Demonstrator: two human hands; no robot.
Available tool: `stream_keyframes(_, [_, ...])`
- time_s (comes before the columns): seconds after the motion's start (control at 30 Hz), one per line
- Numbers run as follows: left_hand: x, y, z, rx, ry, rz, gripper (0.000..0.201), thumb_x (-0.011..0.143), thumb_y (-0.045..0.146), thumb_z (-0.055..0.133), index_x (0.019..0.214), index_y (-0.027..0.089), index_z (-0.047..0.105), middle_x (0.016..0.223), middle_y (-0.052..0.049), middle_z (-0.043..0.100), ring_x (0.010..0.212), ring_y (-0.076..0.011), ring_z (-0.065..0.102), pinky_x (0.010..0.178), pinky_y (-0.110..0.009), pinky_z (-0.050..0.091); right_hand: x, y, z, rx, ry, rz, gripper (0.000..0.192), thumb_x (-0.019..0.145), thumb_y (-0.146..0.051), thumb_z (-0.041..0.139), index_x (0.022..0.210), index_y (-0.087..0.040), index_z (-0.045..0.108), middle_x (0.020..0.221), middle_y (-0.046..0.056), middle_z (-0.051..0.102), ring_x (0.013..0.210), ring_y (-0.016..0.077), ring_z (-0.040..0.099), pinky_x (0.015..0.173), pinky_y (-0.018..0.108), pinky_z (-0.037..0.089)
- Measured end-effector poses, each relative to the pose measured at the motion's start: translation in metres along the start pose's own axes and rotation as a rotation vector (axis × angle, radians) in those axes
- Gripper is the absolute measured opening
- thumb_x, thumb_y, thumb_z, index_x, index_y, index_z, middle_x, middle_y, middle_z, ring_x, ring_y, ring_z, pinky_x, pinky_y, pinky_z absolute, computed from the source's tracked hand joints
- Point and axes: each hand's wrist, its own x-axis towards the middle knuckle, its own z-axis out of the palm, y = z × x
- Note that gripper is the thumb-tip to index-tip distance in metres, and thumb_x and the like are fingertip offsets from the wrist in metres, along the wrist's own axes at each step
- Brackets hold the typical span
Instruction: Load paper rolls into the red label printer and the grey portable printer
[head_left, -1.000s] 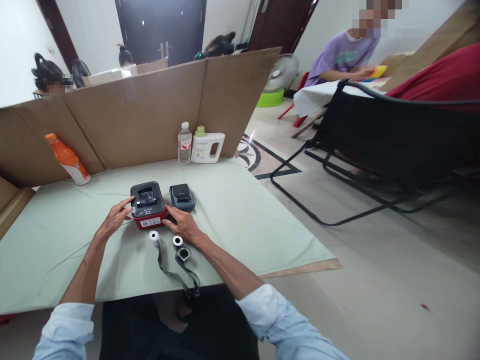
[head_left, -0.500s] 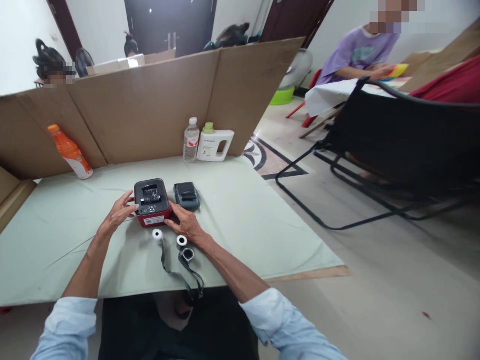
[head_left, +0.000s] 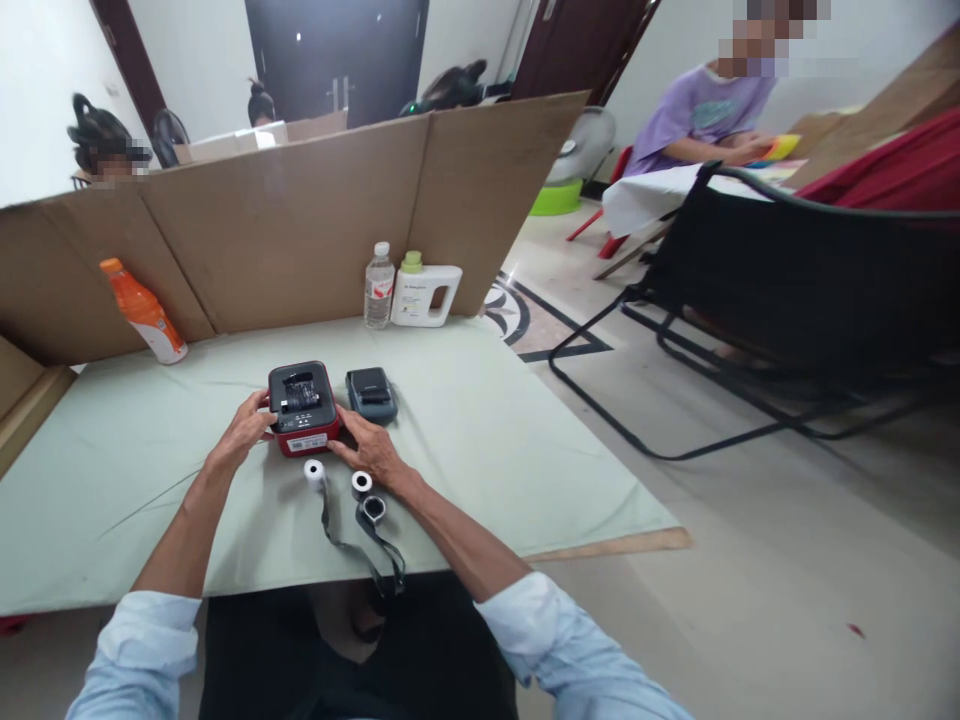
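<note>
A small red printer with a dark grey top (head_left: pixel 303 406) sits on the pale green table cover (head_left: pixel 487 440). My left hand (head_left: pixel 241 436) grips its left side and my right hand (head_left: pixel 370 452) presses against its right front corner. Just right of it lies a smaller dark grey printer (head_left: pixel 371 393). In front of the red printer are a white paper roll (head_left: pixel 314 471), a second roll (head_left: pixel 361 484) and a dark ring with a black strap (head_left: pixel 371 512) that trails over the table's near edge.
An orange drink bottle (head_left: pixel 142 312) leans on the cardboard screen (head_left: pixel 300 220) at the back left; a water bottle (head_left: pixel 378 286) and white jug (head_left: pixel 420 291) stand at the back. A black folding chair (head_left: pixel 787 300) is at the right. Other people sit beyond.
My left hand has closed in from the printer's upper left edge to grip its left side. My right hand and the printer stay in place; only the camera view has shifted slightly.
</note>
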Motion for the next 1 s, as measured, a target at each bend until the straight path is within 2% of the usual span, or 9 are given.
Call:
stream_keyframes(0.43, [0.003, 0.0, -0.001, -0.031, 0.012, -0.048, 0.062, 0.061, 0.019, 0.061, 0.123, 0.023, 0.058, 0.118, -0.008, 0.071, 0.094, -0.0227, 0.069, 0.065, -0.027, 0.055, 0.003, 0.005, 0.008, -0.044, -0.001, -0.043, 0.067, 0.097, -0.038, 0.065, 0.157, -0.017, 0.044, 0.139, 0.018, 0.066, 0.125, 0.0303, 0.067, 0.105, 0.045, 0.058])
stream_keyframes(0.6, [0.001, 0.001, 0.004, -0.029, 0.059, -0.066, 0.067, 0.06, 0.018, 0.059, 0.127, 0.022, 0.056, 0.123, -0.011, 0.071, 0.099, -0.0245, 0.069, 0.066, -0.029, 0.053, 0.004, 0.003, 0.008, -0.069, -0.001, -0.029, 0.066, 0.095, -0.037, 0.068, 0.155, -0.016, 0.047, 0.135, 0.019, 0.068, 0.121, 0.031, 0.07, 0.101, 0.046, 0.06])
stream_keyframes(0.83, [-0.006, -0.006, -0.002, -0.092, -0.007, 0.004, 0.057, 0.071, 0.026, 0.063, 0.127, 0.022, 0.058, 0.134, -0.013, 0.068, 0.105, -0.024, 0.069, 0.072, -0.03, 0.055, 0.005, 0.0, 0.006, -0.046, 0.013, -0.033, 0.065, 0.095, -0.037, 0.069, 0.153, -0.019, 0.049, 0.138, 0.017, 0.067, 0.126, 0.0302, 0.067, 0.105, 0.046, 0.058])
stream_keyframes(1.0, [0.003, -0.012, -0.011, -0.032, -0.028, 0.05, 0.063, 0.074, 0.029, 0.065, 0.137, 0.026, 0.06, 0.147, -0.011, 0.06, 0.118, -0.0259, 0.065, 0.076, -0.029, 0.055, 0.006, -0.001, 0.003, -0.031, 0.014, -0.028, 0.063, 0.095, -0.037, 0.067, 0.152, -0.017, 0.05, 0.137, 0.018, 0.067, 0.125, 0.0298, 0.068, 0.106, 0.045, 0.057])
